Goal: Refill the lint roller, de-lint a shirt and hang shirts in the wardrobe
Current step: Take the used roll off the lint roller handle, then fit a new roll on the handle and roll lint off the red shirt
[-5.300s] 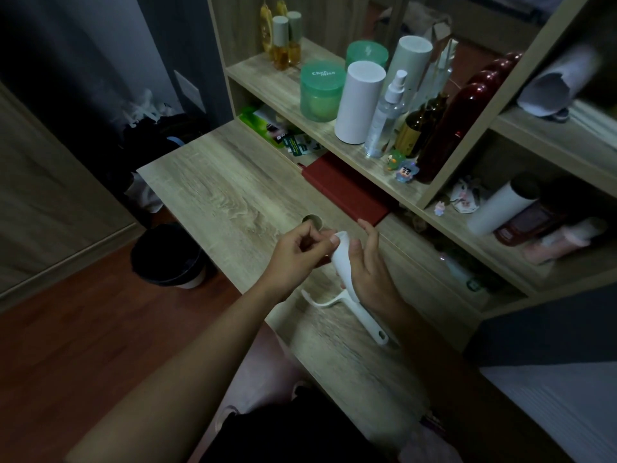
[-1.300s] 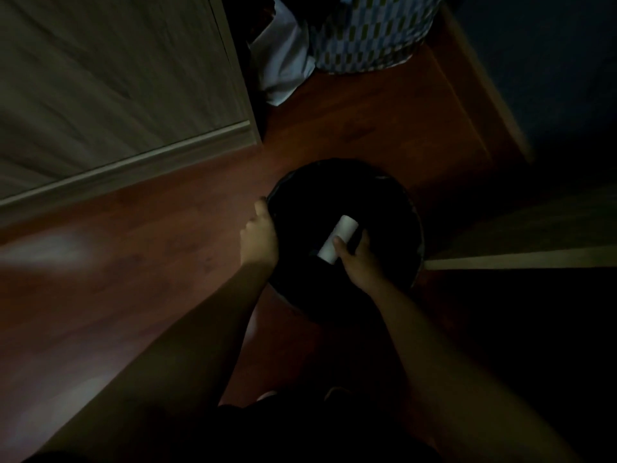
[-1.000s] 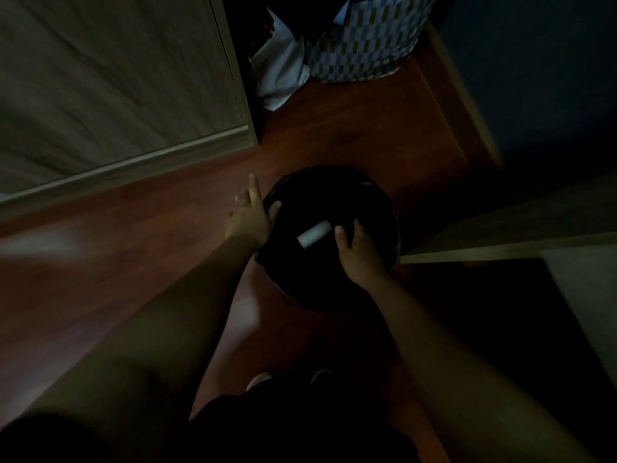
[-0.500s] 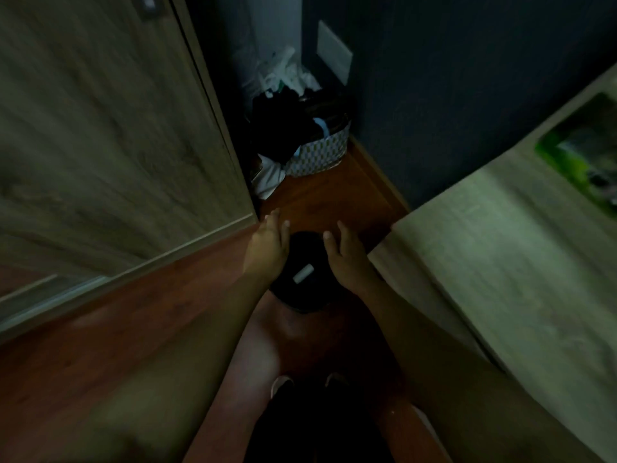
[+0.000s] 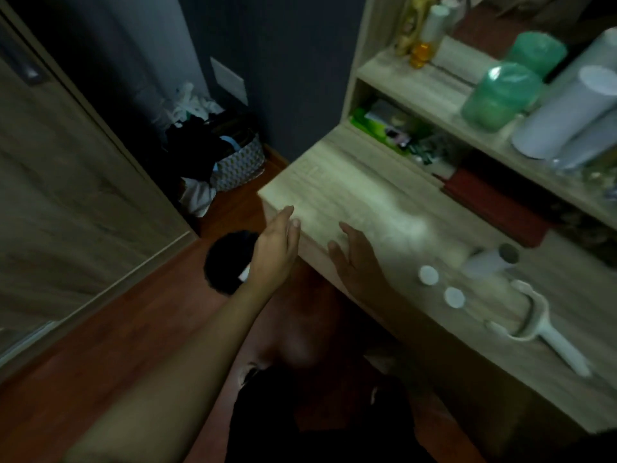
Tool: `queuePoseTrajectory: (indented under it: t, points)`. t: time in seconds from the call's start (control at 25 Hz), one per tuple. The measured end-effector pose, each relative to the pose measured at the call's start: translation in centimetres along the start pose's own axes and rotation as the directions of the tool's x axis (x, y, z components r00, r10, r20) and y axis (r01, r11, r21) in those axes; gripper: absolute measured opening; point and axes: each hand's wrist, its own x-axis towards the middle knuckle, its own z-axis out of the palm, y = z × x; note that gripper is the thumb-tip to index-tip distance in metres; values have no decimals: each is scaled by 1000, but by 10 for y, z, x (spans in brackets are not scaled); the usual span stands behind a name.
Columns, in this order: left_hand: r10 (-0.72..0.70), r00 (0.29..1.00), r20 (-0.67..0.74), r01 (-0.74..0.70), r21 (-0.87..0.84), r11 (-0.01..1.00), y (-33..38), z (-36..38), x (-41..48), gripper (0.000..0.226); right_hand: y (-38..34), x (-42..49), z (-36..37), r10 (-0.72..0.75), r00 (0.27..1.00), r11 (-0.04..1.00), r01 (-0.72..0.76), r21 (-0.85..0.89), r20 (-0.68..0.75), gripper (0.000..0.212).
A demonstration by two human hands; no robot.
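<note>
Both hands have risen from the bin, leaving the old roll inside. Left hand (image 5: 275,252) and right hand (image 5: 357,262) hover spread open and empty at the desk (image 5: 350,192) edge. Beyond the right hand, the lint roller handle (image 5: 541,325) lies on the desk, with two white caps (image 5: 428,275) and a fresh roll (image 5: 490,260) nearby. Below, the black bin (image 5: 227,265) holds a white roll (image 5: 244,274).

Lint roller handle (image 5: 547,332) on desk (image 5: 350,195) — bin (image 5: 223,265) on floor, left.
</note>
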Motion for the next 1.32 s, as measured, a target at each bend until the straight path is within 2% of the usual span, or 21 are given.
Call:
queuePoseTrajectory:
  t: [0.24,0.36,0.6,0.68,0.76,0.84,0.92,1.04,1.2,1.32]
  points:
    - [18,1000,-8,-18,8,1000,97,118,-51,40,117,-84,-105,-117,991,993,114,37,69,50]
    - [39,999,3,-40,53,998,129,154,-69,38,162,-107,-153,-170,985,985,170,-11,31,49]
    - [82,971,224,-122,174,977,155,209,-102,57,224,-85,-212,-67,997,986,59,-156,-43,57]
    - [120,941,315,-199,233,952,154,220,-106,70,225,-67,-222,-29,999,986,25,-168,-22,61]
    - [135,915,381,-256,289,922,154,228,-106,71,225,-47,-230,-18,1000,989,20,-144,18,70]
    - [106,903,417,-247,300,921,151,236,-105,67,226,-31,-230,-29,998,995,35,-93,60,80]
    - [65,893,444,-226,320,920,152,243,-104,60,228,-20,-227,-53,993,998,56,-28,102,81]
    - [4,907,422,-175,367,914,156,250,-103,44,232,-12,-220,-73,990,997,75,-10,122,63]
    - [71,940,334,-207,391,897,153,262,-96,25,237,-5,-220,-143,979,988,150,-38,147,43]
    - [139,960,242,-209,292,933,159,261,-87,4,236,-4,-225,-208,965,976,217,-37,159,36]
